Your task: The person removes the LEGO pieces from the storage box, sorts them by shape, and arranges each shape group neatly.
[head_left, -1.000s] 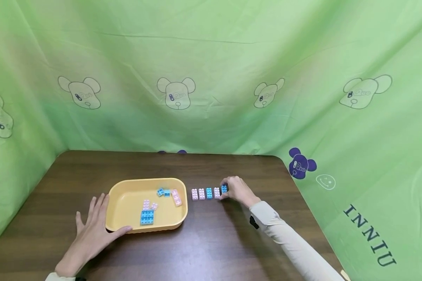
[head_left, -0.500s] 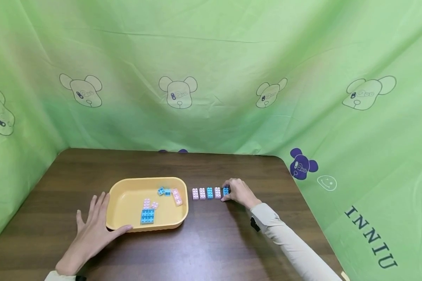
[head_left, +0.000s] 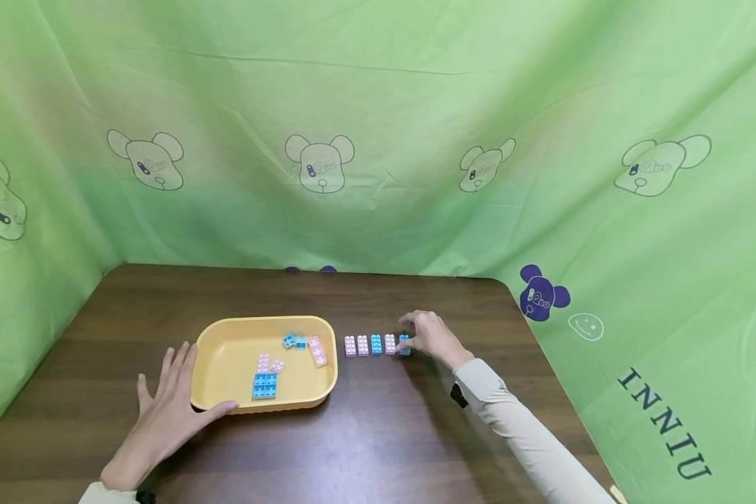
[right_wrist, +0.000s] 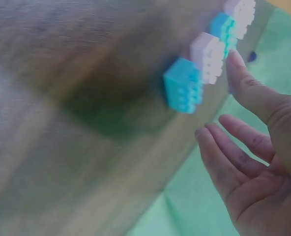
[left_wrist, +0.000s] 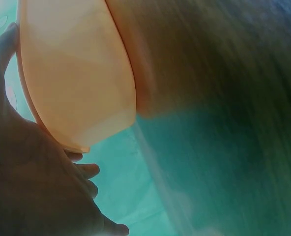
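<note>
Beside the yellow tray (head_left: 227,322), a row of pink and blue toy building bricks stands on the table. The blue brick (head_left: 405,349) at its right end is beneath my right hand (head_left: 437,339). In the right wrist view that hand's thumb and fingers are spread, apart from the blue brick (right_wrist: 182,88), with nothing held. A pink brick (head_left: 390,344) comes just left of it, then a blue brick (head_left: 376,344) and two pink ones. My left hand (head_left: 166,413) rests against the tray's left end, fingers straight, thumb along the near rim.
Inside the tray lie blue bricks (head_left: 265,386), a longer pink brick (head_left: 317,351), small blue bricks (head_left: 300,343) and small pink pieces (head_left: 263,362). Green printed cloth (head_left: 378,231) hangs behind and beside the brown wooden table (head_left: 353,448).
My right hand has let go of the end blue brick and lifted slightly, its fingers opening. That brick moved a little right earlier and now stands in the row. My left hand stays put.
</note>
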Tool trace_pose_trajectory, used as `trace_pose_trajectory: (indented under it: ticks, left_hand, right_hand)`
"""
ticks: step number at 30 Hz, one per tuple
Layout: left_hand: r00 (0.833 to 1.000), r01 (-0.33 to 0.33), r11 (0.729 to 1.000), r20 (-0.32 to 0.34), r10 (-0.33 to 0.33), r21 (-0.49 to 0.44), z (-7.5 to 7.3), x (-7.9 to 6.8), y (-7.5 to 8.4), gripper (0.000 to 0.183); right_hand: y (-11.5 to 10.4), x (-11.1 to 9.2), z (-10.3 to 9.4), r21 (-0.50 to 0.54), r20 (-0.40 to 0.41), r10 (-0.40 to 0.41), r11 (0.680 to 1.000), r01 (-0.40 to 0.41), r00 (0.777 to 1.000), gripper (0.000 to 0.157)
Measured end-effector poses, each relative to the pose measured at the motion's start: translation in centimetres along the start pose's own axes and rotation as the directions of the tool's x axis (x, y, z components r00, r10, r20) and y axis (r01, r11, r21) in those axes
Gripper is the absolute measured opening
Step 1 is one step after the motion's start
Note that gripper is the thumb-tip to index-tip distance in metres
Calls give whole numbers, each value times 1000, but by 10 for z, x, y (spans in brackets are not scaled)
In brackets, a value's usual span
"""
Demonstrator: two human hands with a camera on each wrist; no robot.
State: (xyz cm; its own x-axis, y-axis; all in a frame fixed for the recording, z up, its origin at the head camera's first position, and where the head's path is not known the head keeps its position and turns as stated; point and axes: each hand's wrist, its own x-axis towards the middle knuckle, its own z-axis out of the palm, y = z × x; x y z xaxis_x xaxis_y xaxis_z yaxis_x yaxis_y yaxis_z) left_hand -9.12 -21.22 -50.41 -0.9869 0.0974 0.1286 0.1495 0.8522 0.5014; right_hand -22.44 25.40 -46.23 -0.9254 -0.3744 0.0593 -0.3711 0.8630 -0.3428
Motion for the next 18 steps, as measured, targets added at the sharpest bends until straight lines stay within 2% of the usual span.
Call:
trace_pose_trajectory:
  ticks: [7, 18]
  left_hand:
    - [1000, 2, 1000, -1, -2, -5, -1, 0, 0, 131]
    - [1000, 6, 1000, 3, -6, -1, 0, 1, 0, 132]
  right_hand:
    - [-22, 11, -6, 32, -22, -64, 997, 64, 998, 48]
    - [-86, 28, 1, 66, -55, -211, 974, 215, 976, 40]
